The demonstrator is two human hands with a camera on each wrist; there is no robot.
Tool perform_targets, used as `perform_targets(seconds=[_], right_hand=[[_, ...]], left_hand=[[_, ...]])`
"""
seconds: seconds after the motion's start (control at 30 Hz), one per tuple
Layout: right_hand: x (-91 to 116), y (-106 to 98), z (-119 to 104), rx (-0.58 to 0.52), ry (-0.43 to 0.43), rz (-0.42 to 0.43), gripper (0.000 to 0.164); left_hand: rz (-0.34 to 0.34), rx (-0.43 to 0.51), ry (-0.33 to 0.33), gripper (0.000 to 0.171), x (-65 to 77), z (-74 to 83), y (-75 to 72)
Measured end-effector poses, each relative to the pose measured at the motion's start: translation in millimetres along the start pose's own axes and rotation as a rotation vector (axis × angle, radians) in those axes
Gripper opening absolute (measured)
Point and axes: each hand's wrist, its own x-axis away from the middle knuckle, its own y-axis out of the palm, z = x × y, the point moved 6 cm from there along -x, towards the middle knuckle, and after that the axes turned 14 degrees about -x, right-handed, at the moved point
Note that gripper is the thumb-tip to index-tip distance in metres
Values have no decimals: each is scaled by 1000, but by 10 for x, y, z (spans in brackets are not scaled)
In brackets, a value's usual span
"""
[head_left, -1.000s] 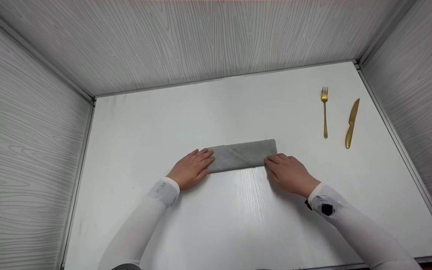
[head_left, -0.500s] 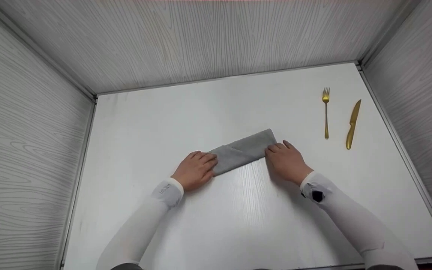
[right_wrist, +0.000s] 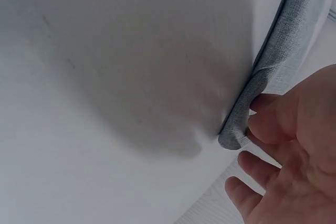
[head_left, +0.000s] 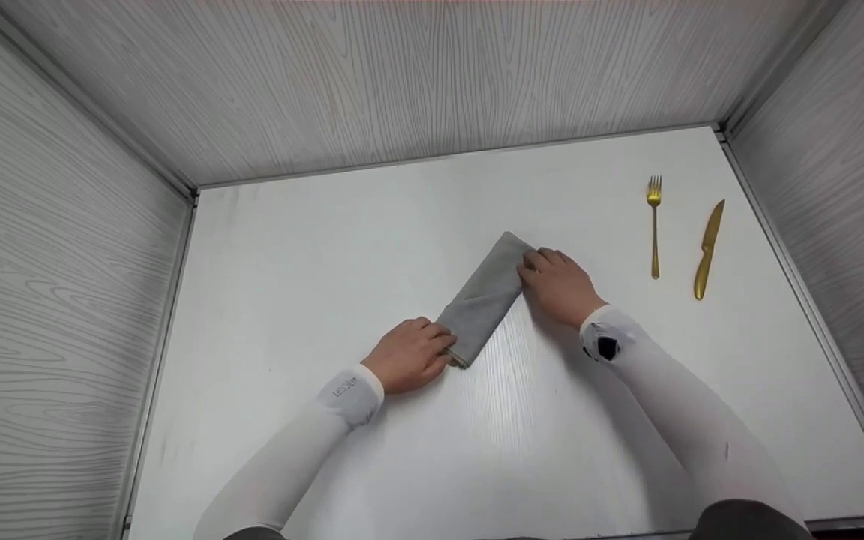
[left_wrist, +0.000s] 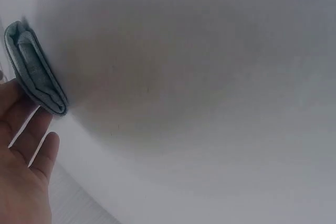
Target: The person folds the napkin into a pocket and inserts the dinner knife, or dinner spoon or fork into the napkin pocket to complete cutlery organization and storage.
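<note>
A grey folded cloth (head_left: 483,300) lies slantwise on the white table, its far end leaning to the right. My left hand (head_left: 411,355) holds the near end, with the fingers over its left edge. In the left wrist view, the cloth's rolled layers (left_wrist: 35,72) show end-on beside the fingers of my left hand (left_wrist: 23,161). At the far end, my right hand (head_left: 558,286) pinches the right edge. The right wrist view shows the thumb and a finger of my right hand (right_wrist: 286,145) on the cloth's edge (right_wrist: 278,51), other fingers apart from it.
A gold fork (head_left: 655,225) and a gold knife (head_left: 709,251) lie side by side at the right of the table (head_left: 312,255). Wood-grain panels (head_left: 432,75) stand along its back, left and right sides.
The cloth has turned from nearly level to a steep slant. My right hand has moved away from me and slightly left with its end; my left hand has shifted a little right and nearer.
</note>
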Motion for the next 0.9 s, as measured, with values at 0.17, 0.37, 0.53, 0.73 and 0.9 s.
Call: perform_targets(seconds=[0.17,0.37,0.53,0.73,0.9], right_hand=[[-112,29,41,-18,23,-61,44],[-229,53,38,-47,8,-114,48],[-339,33,-5,-34,-33,-98,45],[-460,33,-11,-16,-54,-119,45],[-556,-11,-41,-6,-74,-136,44]], left_hand=[[-29,20,38,46,-21,98,15],[-34,64,58,47,-51,193,-5],[12,60,85,46,-99,285,0],[39,97,106,49,-141,405,9],[47,43,146,54,-154,468,38]])
